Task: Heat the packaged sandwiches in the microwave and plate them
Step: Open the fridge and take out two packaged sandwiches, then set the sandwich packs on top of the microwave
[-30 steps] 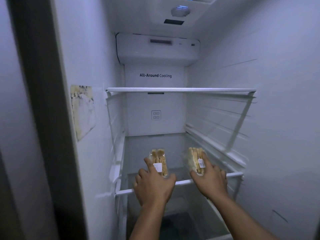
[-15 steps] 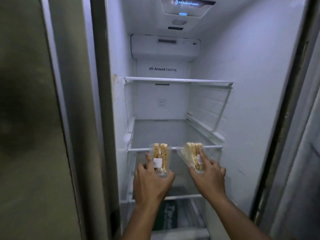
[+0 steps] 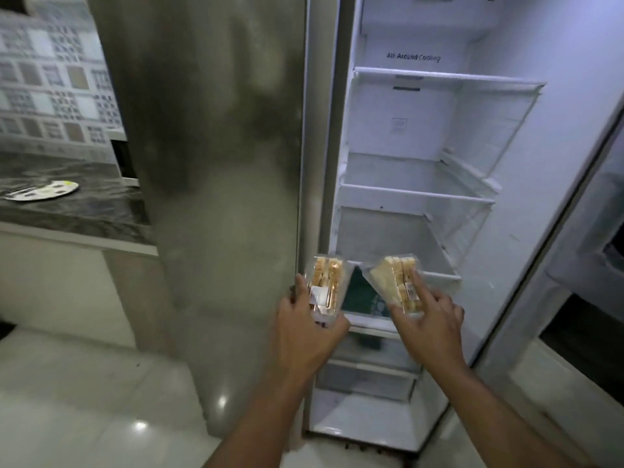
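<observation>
The left hand grasped a clear plastic wedge-shaped sandwich pack, held near-upright with its long axis vertical and the cut bread faces turned toward the camera. The right hand grasped a second clear wedge-shaped sandwich pack, its long axis tilted, the top leaning to the left. Both packs were held in the air in front of the open white refrigerator, just beside each other but apart. A round white plate lay on the dark marbled table at the far left.
</observation>
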